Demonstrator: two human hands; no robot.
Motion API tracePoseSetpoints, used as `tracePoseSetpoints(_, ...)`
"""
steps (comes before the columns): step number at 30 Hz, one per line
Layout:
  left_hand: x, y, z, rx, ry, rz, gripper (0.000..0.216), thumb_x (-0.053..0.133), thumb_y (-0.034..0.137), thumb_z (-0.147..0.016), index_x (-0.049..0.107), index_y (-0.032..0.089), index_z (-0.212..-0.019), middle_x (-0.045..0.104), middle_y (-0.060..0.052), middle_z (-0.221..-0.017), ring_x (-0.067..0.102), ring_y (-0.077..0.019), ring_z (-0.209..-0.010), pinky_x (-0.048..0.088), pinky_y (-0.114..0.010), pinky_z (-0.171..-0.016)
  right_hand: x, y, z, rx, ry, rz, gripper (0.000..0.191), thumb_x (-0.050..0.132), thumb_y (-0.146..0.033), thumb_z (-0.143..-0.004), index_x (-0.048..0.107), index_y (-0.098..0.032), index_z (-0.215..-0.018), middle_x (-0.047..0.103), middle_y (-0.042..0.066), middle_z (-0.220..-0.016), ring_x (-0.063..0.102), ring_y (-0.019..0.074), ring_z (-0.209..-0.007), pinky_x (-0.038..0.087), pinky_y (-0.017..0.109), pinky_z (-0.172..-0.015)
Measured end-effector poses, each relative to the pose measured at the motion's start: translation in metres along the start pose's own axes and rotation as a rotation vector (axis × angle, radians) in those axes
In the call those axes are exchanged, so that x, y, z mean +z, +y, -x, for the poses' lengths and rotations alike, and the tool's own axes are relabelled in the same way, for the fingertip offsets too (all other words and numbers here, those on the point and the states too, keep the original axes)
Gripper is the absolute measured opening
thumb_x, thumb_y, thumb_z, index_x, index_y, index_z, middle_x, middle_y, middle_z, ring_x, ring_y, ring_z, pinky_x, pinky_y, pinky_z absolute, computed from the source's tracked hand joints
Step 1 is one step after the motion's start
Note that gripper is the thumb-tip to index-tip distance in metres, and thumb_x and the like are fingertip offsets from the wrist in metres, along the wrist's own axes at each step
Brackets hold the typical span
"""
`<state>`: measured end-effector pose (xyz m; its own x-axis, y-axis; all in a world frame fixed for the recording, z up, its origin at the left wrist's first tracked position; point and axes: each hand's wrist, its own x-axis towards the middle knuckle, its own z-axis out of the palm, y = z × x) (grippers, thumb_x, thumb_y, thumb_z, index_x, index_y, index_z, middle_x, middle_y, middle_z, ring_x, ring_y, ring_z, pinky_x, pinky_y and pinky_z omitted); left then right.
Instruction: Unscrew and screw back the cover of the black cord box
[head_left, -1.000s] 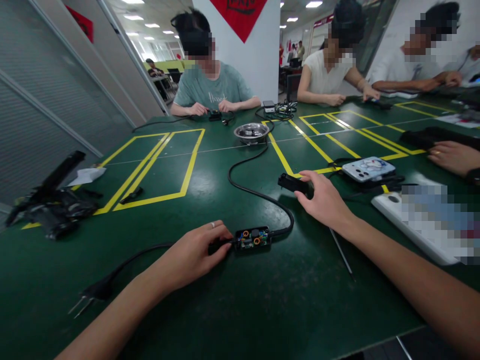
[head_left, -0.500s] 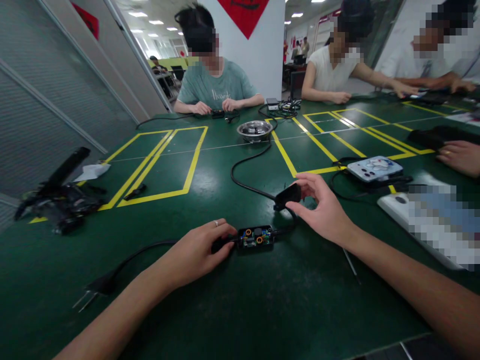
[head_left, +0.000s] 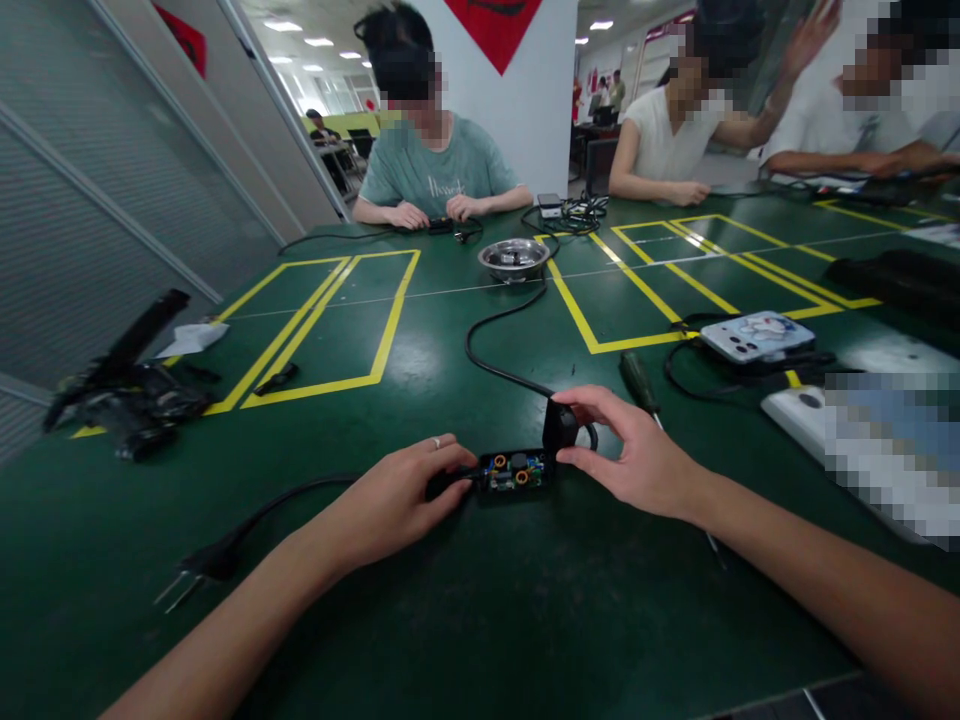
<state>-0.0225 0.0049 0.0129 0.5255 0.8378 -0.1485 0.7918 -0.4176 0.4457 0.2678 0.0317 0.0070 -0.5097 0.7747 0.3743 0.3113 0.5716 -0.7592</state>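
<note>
An open black adapter case (head_left: 514, 472) with its circuit board showing lies on the green table (head_left: 480, 620). My left hand (head_left: 401, 495) presses down on the cable end at the case's left side, fingers closed over it. My right hand (head_left: 634, 455) pinches a black plastic cover (head_left: 559, 425) and holds it tilted at the right end of the case. A black power cable (head_left: 300, 495) runs left from the case to a plug (head_left: 202, 565). Another cable (head_left: 487, 350) loops from the case toward the far side.
A screwdriver (head_left: 637, 380) lies behind my right hand. A phone (head_left: 754, 335), a white device (head_left: 810, 415), a steel bowl (head_left: 514, 258), black parts (head_left: 124, 395) at the left. Several other people sit across the table. Yellow tape (head_left: 382, 330) marks rectangles.
My right hand has picked up the black cover from the table and carried it toward me, down to the right end of the open case. The left hand has stayed put.
</note>
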Motion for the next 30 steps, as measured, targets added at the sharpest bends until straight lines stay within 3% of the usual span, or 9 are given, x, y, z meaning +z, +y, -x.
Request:
tracePoseSetpoints(5,0.001,-0.001,0.0,0.011,0.01,0.011,0.022,0.045,0.03,-0.095,0.059,0.024,-0.11,0.059,-0.003,-0.101,0.057,-0.0171,-0.087,0.044,-0.03,-0.077,0.001,-0.003,0.0,-0.041,-0.015,0.047,0.046,0.065,-0.029,-0.086,0.051,-0.024,-0.129,0.062,0.008,-0.118,0.063,0.0201,-0.1,0.055,0.041,-0.089)
tracePoseSetpoints(8,0.001,-0.001,0.0,0.022,0.017,0.016,0.021,0.044,0.029,-0.096,0.059,0.023,-0.109,0.059,-0.003,-0.101,0.057,-0.0167,-0.086,0.044,-0.03,-0.077,0.004,-0.005,0.001,-0.06,-0.023,0.066,0.048,0.064,-0.027,-0.087,0.049,-0.025,-0.133,0.061,0.007,-0.122,0.062,0.0206,-0.107,0.053,0.042,-0.095)
tracePoseSetpoints(12,0.001,-0.002,-0.001,0.026,0.009,0.032,0.023,0.044,0.029,-0.096,0.061,0.023,-0.11,0.06,-0.004,-0.1,0.057,-0.0165,-0.085,0.045,-0.03,-0.077,0.011,-0.003,0.001,-0.129,-0.077,0.108,0.058,0.059,-0.025,-0.09,0.039,-0.028,-0.145,0.058,0.006,-0.131,0.057,0.0199,-0.118,0.048,0.042,-0.103)
tracePoseSetpoints(15,0.0,-0.003,-0.001,0.039,0.009,0.052,0.024,0.044,0.031,-0.095,0.062,0.023,-0.109,0.06,-0.004,-0.1,0.058,-0.0169,-0.086,0.046,-0.03,-0.078,0.018,0.0,0.001,-0.175,-0.101,0.169,0.061,0.055,-0.026,-0.092,0.033,-0.029,-0.149,0.057,0.008,-0.129,0.058,0.0206,-0.115,0.05,0.044,-0.101)
tracePoseSetpoints(23,-0.006,-0.002,0.0,0.045,0.005,0.07,0.024,0.045,0.034,-0.095,0.064,0.022,-0.103,0.061,-0.004,-0.095,0.059,-0.0165,-0.082,0.045,-0.028,-0.074,0.032,0.0,0.001,-0.286,-0.235,0.409,0.035,0.05,-0.024,-0.094,0.061,-0.018,-0.127,0.06,0.014,-0.124,0.055,0.0241,-0.113,0.052,0.047,-0.094)
tracePoseSetpoints(30,-0.003,-0.003,-0.001,0.026,0.009,0.0,0.02,0.047,0.032,-0.093,0.061,0.022,-0.102,0.061,-0.004,-0.095,0.058,-0.0171,-0.081,0.046,-0.029,-0.073,0.035,0.005,-0.002,-0.185,-0.273,0.355,0.035,0.052,-0.031,-0.095,0.063,-0.02,-0.126,0.063,0.01,-0.123,0.058,0.0208,-0.109,0.05,0.041,-0.097)
